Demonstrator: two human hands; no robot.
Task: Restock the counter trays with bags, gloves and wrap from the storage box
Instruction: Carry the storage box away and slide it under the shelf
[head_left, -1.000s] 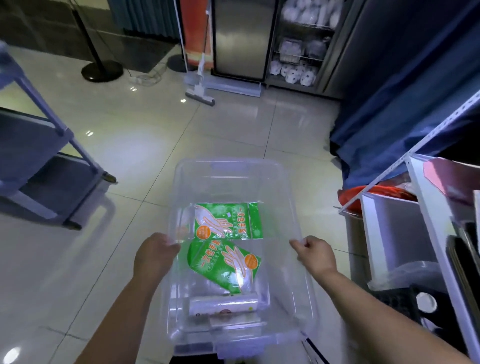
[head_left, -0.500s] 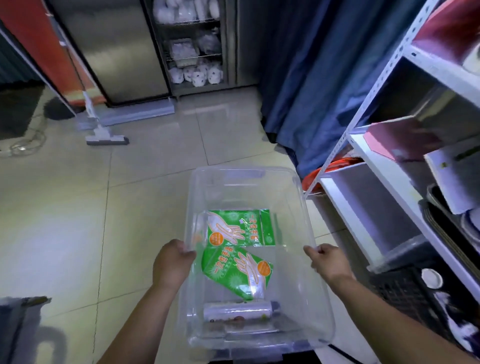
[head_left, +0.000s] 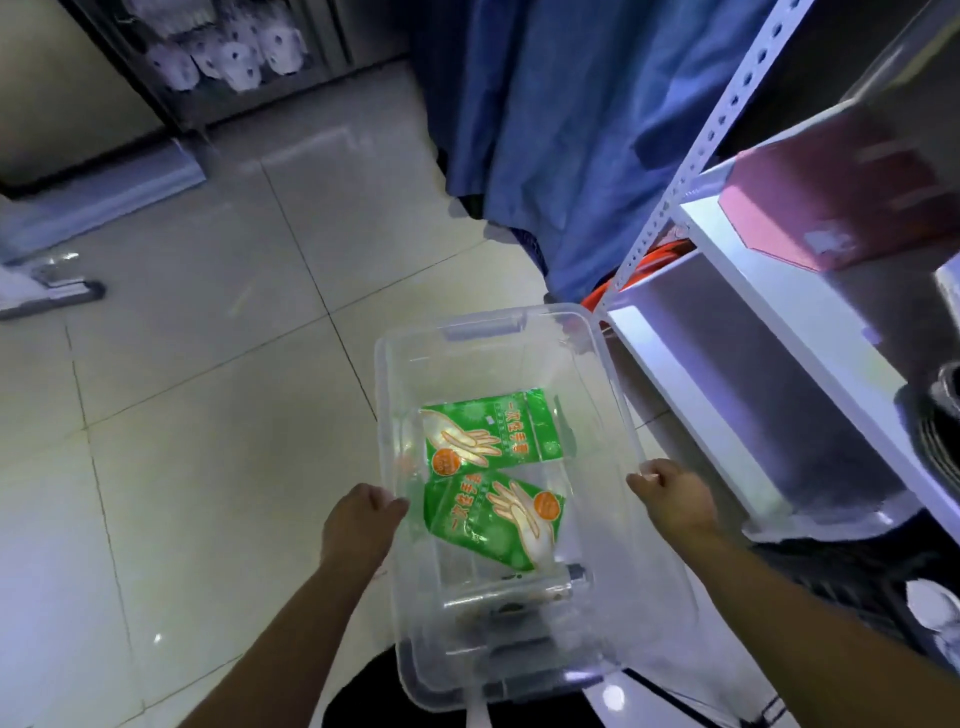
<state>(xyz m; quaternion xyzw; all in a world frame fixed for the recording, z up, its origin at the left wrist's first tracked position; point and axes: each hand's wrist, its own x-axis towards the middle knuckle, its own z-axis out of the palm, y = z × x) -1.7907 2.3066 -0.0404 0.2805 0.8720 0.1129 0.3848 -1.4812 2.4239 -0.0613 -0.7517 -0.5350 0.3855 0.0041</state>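
Box (head_left: 488, 325) held above tile floor (head_left: 208, 415). Left hand (head_left: 358, 525) curled round its left rim, right hand (head_left: 670, 501) gripping its right rim. Inside box: two green glove packs (head_left: 488, 431) mid-bottom, wrap roll (head_left: 514, 592) at near end. White shelf (head_left: 727, 332) just right of box.

Head view looks steeply down, close above floor (head_left: 208, 415)

White characters 一次性手套 are printed on the upper glove pack (head_left: 488, 434) and repeated on the lower glove pack (head_left: 493, 522), lying at its 6 o'clock. Print on each pack's orange badge (head_left: 445, 461) is too small to be read.
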